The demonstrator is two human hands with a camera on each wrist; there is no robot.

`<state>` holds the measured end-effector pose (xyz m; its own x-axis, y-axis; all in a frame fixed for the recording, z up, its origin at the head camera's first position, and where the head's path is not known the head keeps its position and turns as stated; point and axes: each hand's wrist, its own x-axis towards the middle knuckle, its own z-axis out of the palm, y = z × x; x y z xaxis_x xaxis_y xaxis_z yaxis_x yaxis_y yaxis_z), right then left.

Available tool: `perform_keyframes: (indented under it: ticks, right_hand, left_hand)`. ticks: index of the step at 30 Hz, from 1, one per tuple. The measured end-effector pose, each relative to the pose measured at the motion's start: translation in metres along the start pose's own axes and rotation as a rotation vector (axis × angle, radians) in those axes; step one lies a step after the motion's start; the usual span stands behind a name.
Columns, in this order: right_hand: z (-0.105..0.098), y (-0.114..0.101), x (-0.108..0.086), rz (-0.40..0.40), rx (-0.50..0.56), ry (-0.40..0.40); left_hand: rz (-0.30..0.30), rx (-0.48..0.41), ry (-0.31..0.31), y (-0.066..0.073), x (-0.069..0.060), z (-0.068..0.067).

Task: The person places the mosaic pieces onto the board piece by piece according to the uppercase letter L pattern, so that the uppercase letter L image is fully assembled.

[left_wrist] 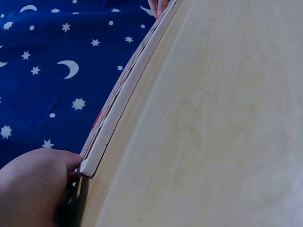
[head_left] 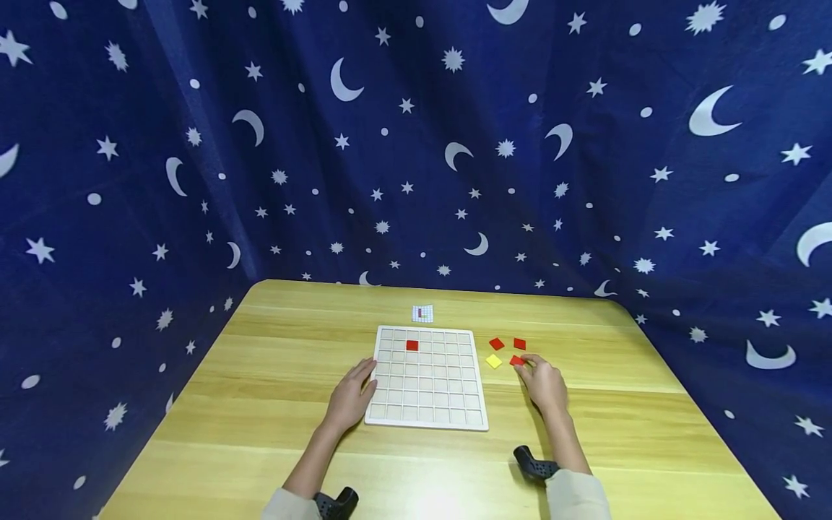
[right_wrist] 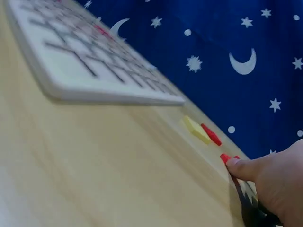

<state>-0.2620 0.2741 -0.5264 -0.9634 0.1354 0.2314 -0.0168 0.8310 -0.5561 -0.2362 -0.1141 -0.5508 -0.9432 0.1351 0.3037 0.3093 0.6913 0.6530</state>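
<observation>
Your right hand (head_left: 543,384) is on a pinch: thumb and fingers grip the near red tile (head_left: 516,360), right of the board (head_left: 425,397); can't tell whether that tile is off the table (head_left: 624,433) or touching it. Your left hand (head_left: 352,393) is open and relaxed, fingers laid against the board's left edge, thumb touching it too; the left wrist view puts those fingertips by a board corner. Board lies flat in front of you, white, ruled into square cells. One seated red tile (head_left: 412,346) sits in it, second row from the far side, third column from your left. Just beside your right fingertips, toward the board, is the yellow tile (head_left: 494,361), flat on the table. Beyond that pair lie two more: far-left red tile (head_left: 497,344) and far-right red tile (head_left: 520,344), apart from each other. Small card (head_left: 422,313) past the board's far edge, printed with a grid and coloured marks. Blue curtain (head_left: 416,159) behind, moons and stars. Black devices on both wrists, pale sleeves.
</observation>
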Motion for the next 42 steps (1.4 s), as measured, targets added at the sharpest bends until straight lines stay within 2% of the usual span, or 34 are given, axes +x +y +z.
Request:
perform_keyframes:
  ticks: [6, 13, 22, 27, 34, 38, 42]
  right_hand:
    - [0.006, -0.009, -0.002, 0.001, 0.111, 0.057]
    - [0.015, -0.051, 0.0, -0.117, 0.243, 0.088]
    - [0.039, -0.109, 0.006, -0.306, 0.246, 0.036]
    - [0.056, -0.132, 0.007, -0.353, 0.245, 0.007]
    - [0.079, -0.151, 0.007, -0.384, 0.244, -0.081]
    - [0.088, -0.153, 0.006, -0.38, 0.228, -0.141]
    - [0.094, -0.153, 0.006, -0.372, 0.211, -0.164]
  left_hand:
    - [-0.003, 0.006, -0.001, -0.001, 0.0, -0.002]
    - [0.002, 0.008, -0.003, 0.0, -0.002, -0.003]
    - [0.012, 0.003, 0.006, -0.001, -0.001, -0.002]
    - [0.012, 0.006, 0.007, -0.001, -0.002, -0.003]
    - [0.021, 0.004, 0.003, -0.001, -0.002, -0.002]
    - [0.024, 0.009, -0.006, 0.0, -0.001, -0.001]
    - [0.025, 0.007, -0.005, 0.0, 0.0, 0.0]
